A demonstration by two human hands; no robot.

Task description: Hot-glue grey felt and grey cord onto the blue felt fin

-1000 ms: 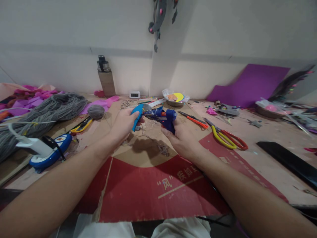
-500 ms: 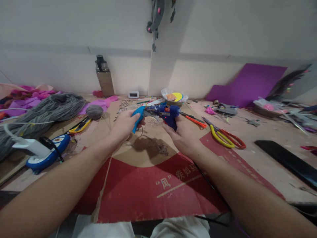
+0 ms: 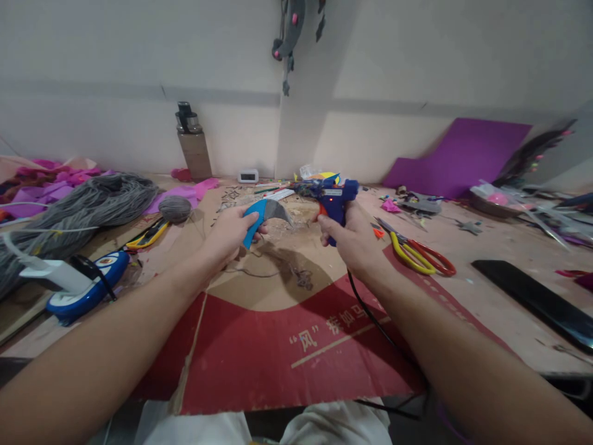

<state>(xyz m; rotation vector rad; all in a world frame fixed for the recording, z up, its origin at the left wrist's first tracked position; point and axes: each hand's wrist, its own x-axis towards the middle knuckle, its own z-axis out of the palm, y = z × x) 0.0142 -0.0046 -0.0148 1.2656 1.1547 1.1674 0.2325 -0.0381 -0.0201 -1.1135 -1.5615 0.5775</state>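
Observation:
Pinched in my left hand [image 3: 234, 232] is a curved blue piece [image 3: 256, 221], its far end wrapped in grey yarn [image 3: 275, 209] and tapering to a point. Yarn strands trail onto the cardboard and bunch in a small tangle [image 3: 302, 276]. My right hand [image 3: 359, 238] grips a blue hot glue gun [image 3: 334, 196] with a small red light on its side and its nozzle pointing left. A gap separates the gun from the curved piece. From its handle a black cord [image 3: 370, 315] runs down past the cardboard's edge.
Red-and-tan cardboard [image 3: 259, 364] covers the table's middle. Scissors [image 3: 419, 253] and a black phone-like slab [image 3: 528, 300] lie right. At left are a yarn ball [image 3: 175, 209], a grey yarn skein [image 3: 106, 201], a yellow cutter [image 3: 152, 235] and a blue power strip [image 3: 88, 296].
The glue gun in my right hand has moved right and slightly up, away from the curved piece, uncovering its yarn-wrapped end. My left hand stays nearly in place.

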